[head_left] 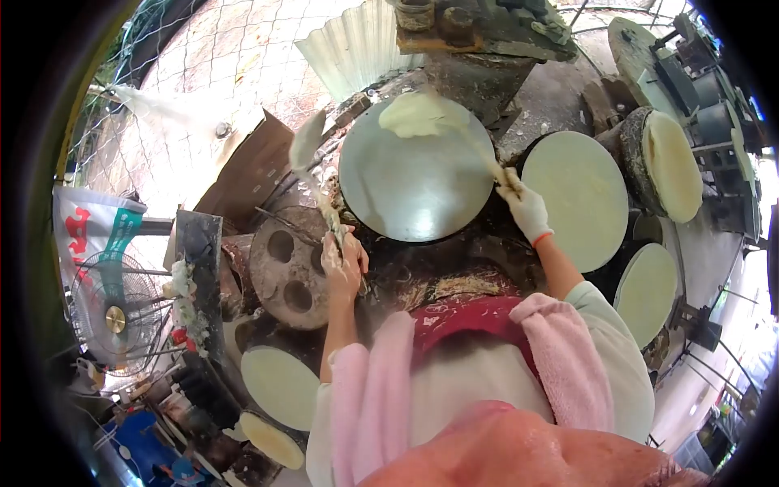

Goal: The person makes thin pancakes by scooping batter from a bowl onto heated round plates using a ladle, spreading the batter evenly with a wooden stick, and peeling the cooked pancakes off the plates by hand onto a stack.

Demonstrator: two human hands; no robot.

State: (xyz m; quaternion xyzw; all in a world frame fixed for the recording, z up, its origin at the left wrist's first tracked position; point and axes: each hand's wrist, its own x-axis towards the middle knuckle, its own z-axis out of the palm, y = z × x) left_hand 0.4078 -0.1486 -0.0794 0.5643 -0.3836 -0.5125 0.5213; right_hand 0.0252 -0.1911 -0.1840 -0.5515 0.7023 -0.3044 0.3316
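A round, shiny griddle (414, 191) lies in front of me, with a pale patch of batter (418, 115) at its far edge. My right hand (522, 209), in a white glove, is closed round the handle of a tool that reaches over the griddle to the batter. The tool's far end is blurred. To the left of the griddle, my bare left hand (346, 258) grips a batter-coated stick (326, 207) with a wide pale head pointing up and away. Batter smears its fingers.
Pale round sheets lie on the right (578, 201) and lower left (280, 388). A disc with several holes (280, 268) stands left of the griddle. A cardboard sheet (243, 174), a fan (115, 319) and wire mesh are farther left. A cluttered stand (487, 32) is beyond the griddle.
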